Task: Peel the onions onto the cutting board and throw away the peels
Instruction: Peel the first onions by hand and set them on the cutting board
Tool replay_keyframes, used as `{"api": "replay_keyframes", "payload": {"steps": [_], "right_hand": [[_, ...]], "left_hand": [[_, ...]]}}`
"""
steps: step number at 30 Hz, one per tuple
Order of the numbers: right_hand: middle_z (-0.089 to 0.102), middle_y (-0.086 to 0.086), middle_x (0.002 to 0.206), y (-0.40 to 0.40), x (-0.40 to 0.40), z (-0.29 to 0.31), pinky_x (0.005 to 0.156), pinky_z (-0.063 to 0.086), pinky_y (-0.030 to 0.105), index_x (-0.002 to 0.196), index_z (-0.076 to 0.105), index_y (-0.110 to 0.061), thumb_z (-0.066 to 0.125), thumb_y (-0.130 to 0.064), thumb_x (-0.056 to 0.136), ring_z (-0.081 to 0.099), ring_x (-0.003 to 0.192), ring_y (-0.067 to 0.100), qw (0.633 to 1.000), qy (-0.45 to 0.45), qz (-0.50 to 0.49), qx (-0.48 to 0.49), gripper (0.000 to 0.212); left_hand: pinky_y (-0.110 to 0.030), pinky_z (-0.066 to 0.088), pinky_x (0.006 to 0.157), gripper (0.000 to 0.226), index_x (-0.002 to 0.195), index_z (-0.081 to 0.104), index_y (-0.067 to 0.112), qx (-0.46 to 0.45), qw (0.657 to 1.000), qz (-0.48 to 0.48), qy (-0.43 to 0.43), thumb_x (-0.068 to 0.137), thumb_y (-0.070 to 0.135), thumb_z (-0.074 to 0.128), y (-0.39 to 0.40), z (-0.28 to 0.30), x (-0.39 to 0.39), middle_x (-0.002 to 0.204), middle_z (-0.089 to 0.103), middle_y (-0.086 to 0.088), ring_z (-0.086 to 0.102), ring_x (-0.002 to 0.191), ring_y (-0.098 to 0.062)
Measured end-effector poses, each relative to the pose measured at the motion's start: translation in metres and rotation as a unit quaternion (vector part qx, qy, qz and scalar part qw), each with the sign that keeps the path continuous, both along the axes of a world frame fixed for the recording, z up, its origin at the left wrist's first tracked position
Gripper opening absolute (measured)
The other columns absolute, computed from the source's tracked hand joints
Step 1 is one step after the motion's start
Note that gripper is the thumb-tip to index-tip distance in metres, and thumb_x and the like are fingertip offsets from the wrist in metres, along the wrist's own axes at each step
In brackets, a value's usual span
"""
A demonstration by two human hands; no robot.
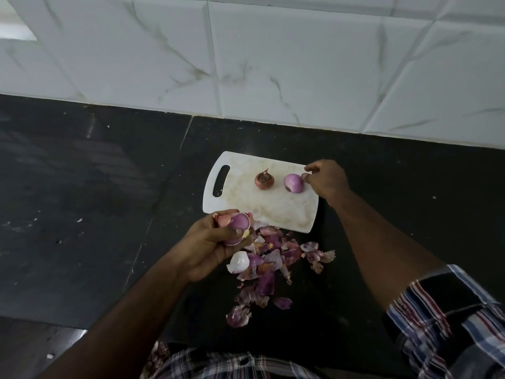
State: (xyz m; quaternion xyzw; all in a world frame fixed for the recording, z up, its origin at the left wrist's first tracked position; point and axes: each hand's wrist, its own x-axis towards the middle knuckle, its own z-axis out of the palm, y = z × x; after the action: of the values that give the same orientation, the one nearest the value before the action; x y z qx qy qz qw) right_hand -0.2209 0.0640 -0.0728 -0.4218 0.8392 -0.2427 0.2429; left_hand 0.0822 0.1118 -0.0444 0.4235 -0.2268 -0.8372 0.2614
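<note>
In the head view, the left hand [210, 242] grips a partly peeled onion [238, 224] over the dark surface [82, 187], just off the cutting board [273, 212]. The right hand [325, 179], fingers loosely curled, touches a peeled onion [294, 183] on the board; whether it pinches it I cannot tell. An unpeeled onion [264, 181] sits beside. Best strip remaining skin over the peels [269, 265], which crowd the board's near edge.

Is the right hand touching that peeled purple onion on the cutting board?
Touching. In the head view the right hand has its fingertips against the peeled onion, with no gap visible between them.
</note>
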Motion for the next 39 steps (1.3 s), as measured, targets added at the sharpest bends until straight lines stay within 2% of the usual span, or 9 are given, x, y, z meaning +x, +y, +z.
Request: {"api": "replay_keyframes", "payload": {"steps": [2, 5, 8, 12, 20, 26, 29, 33, 39], "right_hand": [[0.073, 0.003, 0.105, 0.016, 0.014, 0.013, 0.083, 0.054, 0.029, 0.111, 0.073, -0.015, 0.074, -0.02, 0.086, 0.068, 0.092, 0.014, 0.998, -0.046, 0.008, -0.034, 0.025], [0.074, 0.003, 0.09, 0.054, 0.052, 0.041, 0.058, 0.051, 0.019, 0.107, 0.073, -0.012, 0.071, -0.013, 0.09, 0.063, 0.066, 0.006, 0.977, -0.189, 0.041, -0.084, 0.017], [0.076, 0.0, 0.095, 0.091, 0.089, 0.058, 0.067, 0.058, 0.025, 0.109, 0.074, -0.021, 0.07, -0.019, 0.092, 0.07, 0.075, 0.011, 0.957, -0.246, 0.118, -0.1, 0.018], [0.075, -0.008, 0.105, 0.113, 0.12, 0.059, 0.085, 0.059, 0.031, 0.117, 0.073, -0.025, 0.071, -0.032, 0.09, 0.071, 0.095, 0.007, 0.942, -0.286, 0.133, -0.116, 0.028], [0.078, 0.0, 0.095, 0.133, 0.131, 0.061, 0.087, 0.06, 0.037, 0.102, 0.077, -0.015, 0.073, -0.008, 0.087, 0.074, 0.092, 0.014, 0.931, -0.299, 0.085, -0.191, 0.017], [0.075, 0.01, 0.103, 0.14, 0.141, 0.066, 0.074, 0.061, 0.035, 0.11, 0.073, -0.009, 0.075, -0.012, 0.086, 0.075, 0.09, 0.024, 0.899, -0.4, 0.05, -0.172, 0.024], [0.076, 0.01, 0.1, 0.14, 0.142, 0.063, 0.077, 0.062, 0.039, 0.105, 0.074, -0.01, 0.078, -0.011, 0.081, 0.075, 0.089, 0.027, 0.9, -0.398, 0.036, -0.176, 0.024], [0.076, -0.004, 0.095, 0.141, 0.144, 0.058, 0.079, 0.062, 0.043, 0.103, 0.075, -0.02, 0.079, -0.043, 0.066, 0.074, 0.089, 0.015, 0.94, -0.294, 0.05, -0.168, 0.044], [0.077, -0.002, 0.091, 0.144, 0.146, 0.057, 0.08, 0.062, 0.045, 0.103, 0.075, -0.019, 0.073, -0.042, 0.065, 0.074, 0.087, 0.015, 0.945, -0.271, 0.058, -0.172, 0.045]], "left_hand": [[-0.039, 0.061, 0.085, 0.047, 0.127, 0.059, 0.003, -0.035, 0.999, -0.007, -0.013, 0.085, -0.018, 0.058, 0.0, 0.003, 0.002, 0.127, 0.064, -0.022, 0.071, 0.105, -0.033], [-0.035, 0.062, 0.079, 0.05, 0.121, 0.067, 0.009, -0.071, 0.997, -0.014, -0.013, 0.078, -0.015, 0.064, 0.001, 0.009, 0.004, 0.123, 0.065, -0.016, 0.072, 0.099, -0.026], [-0.047, 0.061, 0.085, 0.055, 0.126, 0.066, 0.011, -0.095, 0.995, -0.03, -0.013, 0.077, -0.012, 0.068, 0.005, 0.014, 0.005, 0.121, 0.068, -0.014, 0.07, 0.106, -0.035], [-0.045, 0.058, 0.089, 0.056, 0.124, 0.059, 0.004, -0.161, 0.985, -0.045, -0.041, 0.071, -0.006, 0.072, 0.014, 0.019, 0.001, 0.118, 0.069, -0.021, 0.071, 0.102, -0.034], [-0.034, 0.059, 0.085, 0.045, 0.122, 0.067, 0.012, -0.188, 0.981, -0.043, 0.01, 0.079, 0.0, 0.065, 0.025, 0.022, 0.006, 0.116, 0.072, -0.011, 0.071, 0.1, -0.025], [-0.049, 0.051, 0.098, 0.048, 0.13, 0.06, 0.008, -0.191, 0.98, -0.047, 0.015, 0.085, -0.01, 0.059, 0.026, 0.021, 0.01, 0.141, 0.058, -0.013, 0.062, 0.114, -0.033], [-0.051, 0.048, 0.103, 0.051, 0.136, 0.056, 0.005, -0.19, 0.979, -0.064, 0.026, 0.085, -0.004, 0.063, 0.026, 0.021, 0.012, 0.142, 0.055, -0.019, 0.059, 0.118, -0.036], [-0.045, 0.053, 0.098, 0.045, 0.129, 0.061, 0.005, -0.195, 0.979, -0.049, 0.011, 0.084, 0.006, 0.068, 0.031, 0.024, 0.008, 0.129, 0.061, -0.022, 0.063, 0.107, -0.033], [-0.044, 0.054, 0.093, 0.03, 0.122, 0.062, 0.002, -0.219, 0.975, -0.03, -0.002, 0.092, 0.002, 0.065, 0.039, 0.027, 0.0, 0.115, 0.067, -0.018, 0.06, 0.102, -0.034]]}}
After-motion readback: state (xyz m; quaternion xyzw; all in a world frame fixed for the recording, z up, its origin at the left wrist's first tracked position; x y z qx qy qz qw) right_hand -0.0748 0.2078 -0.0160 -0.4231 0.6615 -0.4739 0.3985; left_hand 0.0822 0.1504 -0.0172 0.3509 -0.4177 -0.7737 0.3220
